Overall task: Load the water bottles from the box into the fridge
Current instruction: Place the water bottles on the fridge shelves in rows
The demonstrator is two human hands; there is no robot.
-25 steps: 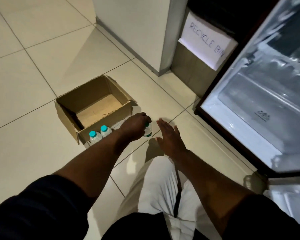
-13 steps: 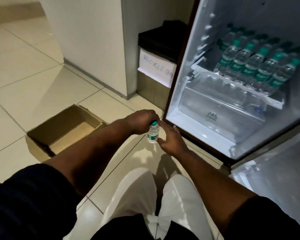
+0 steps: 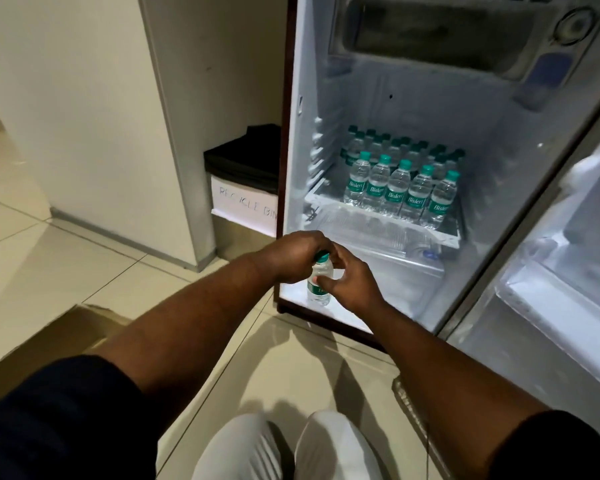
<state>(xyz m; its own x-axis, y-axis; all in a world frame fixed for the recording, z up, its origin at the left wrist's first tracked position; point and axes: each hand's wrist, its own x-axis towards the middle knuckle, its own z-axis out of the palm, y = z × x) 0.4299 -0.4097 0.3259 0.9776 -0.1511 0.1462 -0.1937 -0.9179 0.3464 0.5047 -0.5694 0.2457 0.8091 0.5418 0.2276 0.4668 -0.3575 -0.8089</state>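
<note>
A small water bottle (image 3: 320, 285) with a green cap and green label hangs upright in front of the open fridge (image 3: 492, 140). My left hand (image 3: 293, 257) grips it from above around the cap and neck. My right hand (image 3: 350, 282) holds its body from the right, thumb across the front. Both hands are just outside the fridge's bottom left corner. Several matching bottles (image 3: 400, 190) stand in rows on the fridge shelf (image 3: 329, 206). A corner of the cardboard box (image 3: 63, 336) shows at lower left, its inside hidden.
The fridge door (image 3: 565, 285) stands open at the right. A clear crisper drawer (image 3: 395, 251) sits under the shelf. A recycle bin (image 3: 245, 188) with a black liner stands left of the fridge, beside a wall pillar (image 3: 167, 133). My knees (image 3: 291, 448) are at the bottom.
My left hand lifted the bottle from beside the box and carried it right to the fridge. My right hand closed onto it. My view swung from the box to the fridge interior.
</note>
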